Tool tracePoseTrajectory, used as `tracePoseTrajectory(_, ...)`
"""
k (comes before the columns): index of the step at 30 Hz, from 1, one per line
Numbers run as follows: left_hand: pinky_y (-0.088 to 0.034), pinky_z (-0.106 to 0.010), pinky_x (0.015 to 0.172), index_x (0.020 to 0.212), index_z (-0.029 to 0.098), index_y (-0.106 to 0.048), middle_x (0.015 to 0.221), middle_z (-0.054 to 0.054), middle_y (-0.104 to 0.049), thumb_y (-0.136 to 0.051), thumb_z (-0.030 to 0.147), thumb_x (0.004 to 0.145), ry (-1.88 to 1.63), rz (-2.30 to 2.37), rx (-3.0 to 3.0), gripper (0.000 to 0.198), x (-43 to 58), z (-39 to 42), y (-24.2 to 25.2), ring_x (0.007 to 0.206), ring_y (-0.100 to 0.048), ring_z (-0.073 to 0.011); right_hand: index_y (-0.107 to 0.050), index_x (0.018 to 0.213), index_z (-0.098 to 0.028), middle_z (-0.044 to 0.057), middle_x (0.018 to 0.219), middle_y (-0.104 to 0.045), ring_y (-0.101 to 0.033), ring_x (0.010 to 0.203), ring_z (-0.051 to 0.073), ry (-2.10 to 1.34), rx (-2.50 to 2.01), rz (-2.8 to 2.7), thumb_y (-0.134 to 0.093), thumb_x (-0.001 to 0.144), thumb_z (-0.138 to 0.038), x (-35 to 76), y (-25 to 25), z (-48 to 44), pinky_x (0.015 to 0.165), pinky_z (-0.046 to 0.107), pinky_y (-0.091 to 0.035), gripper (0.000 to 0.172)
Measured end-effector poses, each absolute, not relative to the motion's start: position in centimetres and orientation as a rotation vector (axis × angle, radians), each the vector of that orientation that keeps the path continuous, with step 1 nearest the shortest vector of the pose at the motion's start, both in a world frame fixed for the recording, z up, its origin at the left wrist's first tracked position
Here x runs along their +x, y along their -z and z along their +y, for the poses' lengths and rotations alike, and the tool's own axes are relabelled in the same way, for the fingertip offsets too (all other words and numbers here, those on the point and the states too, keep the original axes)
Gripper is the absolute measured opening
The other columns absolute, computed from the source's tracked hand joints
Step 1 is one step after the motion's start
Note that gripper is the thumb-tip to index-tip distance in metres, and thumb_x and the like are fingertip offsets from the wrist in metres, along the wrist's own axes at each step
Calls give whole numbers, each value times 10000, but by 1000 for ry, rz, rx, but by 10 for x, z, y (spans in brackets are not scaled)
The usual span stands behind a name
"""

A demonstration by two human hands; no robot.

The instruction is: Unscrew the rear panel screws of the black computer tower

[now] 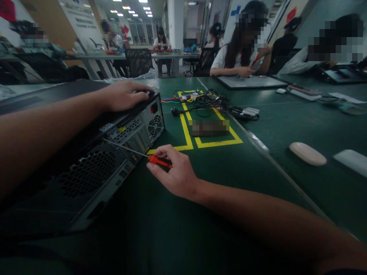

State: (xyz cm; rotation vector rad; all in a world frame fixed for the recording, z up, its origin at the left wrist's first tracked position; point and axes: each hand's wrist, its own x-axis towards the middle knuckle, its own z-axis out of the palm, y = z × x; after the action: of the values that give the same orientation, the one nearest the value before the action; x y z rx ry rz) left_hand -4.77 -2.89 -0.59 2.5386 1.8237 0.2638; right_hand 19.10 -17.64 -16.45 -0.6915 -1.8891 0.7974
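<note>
A black computer case [94, 175] lies on the green table at the left, its rear panel with vents, slots and a fan facing me. My left hand [129, 95] rests flat on top of the case near its far edge, fingers stretched out. In my right hand [179, 172] is a screwdriver [157, 161] with a red and black handle. Its long thin shaft reaches left to the rear panel, the tip near the panel's upper edge. Whether the tip sits on a screw is too small to tell.
Tangled black and coloured cables [212, 101] lie beyond the case, by yellow tape marks [187, 131] and a blurred-out object [209, 128]. A pale rounded item [307, 154] and a white one [351, 160] lie at the right. Several people sit at tables behind.
</note>
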Motion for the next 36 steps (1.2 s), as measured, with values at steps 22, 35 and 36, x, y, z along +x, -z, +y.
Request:
tracePoseTrajectory(22,-490,-591,1349,1746,146,-727,1747,-177,-731,-398,575,1093,-261,1804,2543,847,-48,-30,4,1529,-708,-450,-692,1269,-271,53,1164,-866,-827,996,233,-824,-698,-1888,-821,1058,-458,193,162,-178,942,395,-672,311)
tracePoseTrajectory(35,-488,-595,1352,1752,151,-722,1763,-176,-716,-403,585,1093,-263,1796,2533,851,-49,-30,4,1535,-698,-454,-690,1171,-272,40,1132,-837,-839,1051,237,-844,-720,-1899,-803,1083,-388,192,162,-177,956,401,-671,185)
tracePoseTrajectory(36,-488,-598,1352,1755,150,-720,1762,-178,-716,-401,585,1093,-260,1804,2528,853,-49,-30,4,1533,-700,-454,-688,1171,-271,41,1132,-837,-839,1052,236,-847,-717,-1900,-799,1085,-392,192,162,-177,954,401,-669,186)
